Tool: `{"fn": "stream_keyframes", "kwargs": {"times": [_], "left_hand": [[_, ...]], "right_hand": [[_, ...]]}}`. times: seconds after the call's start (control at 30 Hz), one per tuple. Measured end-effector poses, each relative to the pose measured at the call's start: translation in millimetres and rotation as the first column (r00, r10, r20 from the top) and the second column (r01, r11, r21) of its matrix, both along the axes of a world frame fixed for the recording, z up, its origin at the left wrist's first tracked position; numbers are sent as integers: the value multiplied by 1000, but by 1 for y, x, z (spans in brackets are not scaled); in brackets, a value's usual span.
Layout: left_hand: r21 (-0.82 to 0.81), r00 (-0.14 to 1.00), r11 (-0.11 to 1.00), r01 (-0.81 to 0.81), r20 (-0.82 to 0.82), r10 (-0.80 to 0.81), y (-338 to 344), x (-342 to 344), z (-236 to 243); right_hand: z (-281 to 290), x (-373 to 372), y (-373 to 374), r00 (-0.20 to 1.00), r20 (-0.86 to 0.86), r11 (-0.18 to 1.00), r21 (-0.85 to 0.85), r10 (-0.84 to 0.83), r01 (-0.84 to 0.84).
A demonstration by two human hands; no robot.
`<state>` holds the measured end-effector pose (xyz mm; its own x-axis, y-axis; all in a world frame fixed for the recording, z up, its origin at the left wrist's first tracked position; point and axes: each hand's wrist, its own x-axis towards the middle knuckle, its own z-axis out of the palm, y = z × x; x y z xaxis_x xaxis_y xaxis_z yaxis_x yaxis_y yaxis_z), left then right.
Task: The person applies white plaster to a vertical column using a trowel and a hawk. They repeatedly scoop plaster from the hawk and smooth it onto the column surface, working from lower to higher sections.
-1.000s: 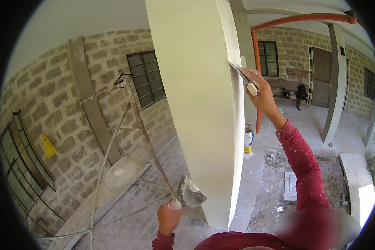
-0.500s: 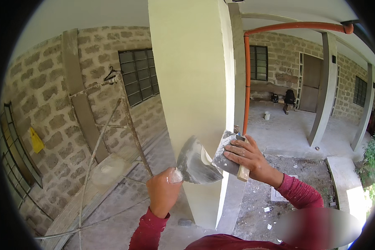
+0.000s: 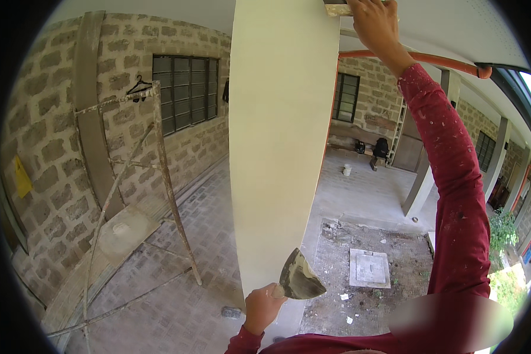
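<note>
Holding a putty-smeared scraper [image 3: 302, 277] at six o'clock, a trowel [image 3: 338, 10] at one
Left hand [image 3: 264, 310]: fingers curled round the fan-shaped metal scraper's handle. Right hand [image 3: 374, 22]: fingers clamped on the trowel, near the upper edge of the pillar [image 3: 280, 147] at twelve; light, even pressure should avoid ridges. The pillar is smooth, cream, flat-faced; beyond, at ten, rough block wall [image 3: 53, 153]

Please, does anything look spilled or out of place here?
Yes: white scraps litter the dirt, and pale specks spot the right sleeve. Both look untidy; what the scraps are, I cannot tell.
</note>
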<state>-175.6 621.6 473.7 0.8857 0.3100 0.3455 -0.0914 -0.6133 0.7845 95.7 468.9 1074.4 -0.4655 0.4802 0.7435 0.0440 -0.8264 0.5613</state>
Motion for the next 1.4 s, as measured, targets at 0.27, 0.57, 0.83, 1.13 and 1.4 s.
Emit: {"fn": "stream_keyframes", "kwargs": {"times": [0.27,0.57,0.83,1.13,1.4], "left_hand": [[-45,980,994,-103,-178,93,10,-41,-83],[9,961,992,-124,-247,122,29,-37,-67],[126,984,978,-165,83,156,51,4,57],[-66,928,994,-90,356,107,58,6,113],[33,994,998,-56,95,52,20,28,91]], "right_hand": [[-44,-1,7,963,-119,967,-115,-241,228],[-271,-95,-3,771,-632,967,-235,-74,-100],[-370,-166,-54,213,-966,626,-78,144,-776],[-315,-24,-99,266,-799,728,283,539,-624],[-84,60,-36,206,-469,477,586,859,-655]]}}
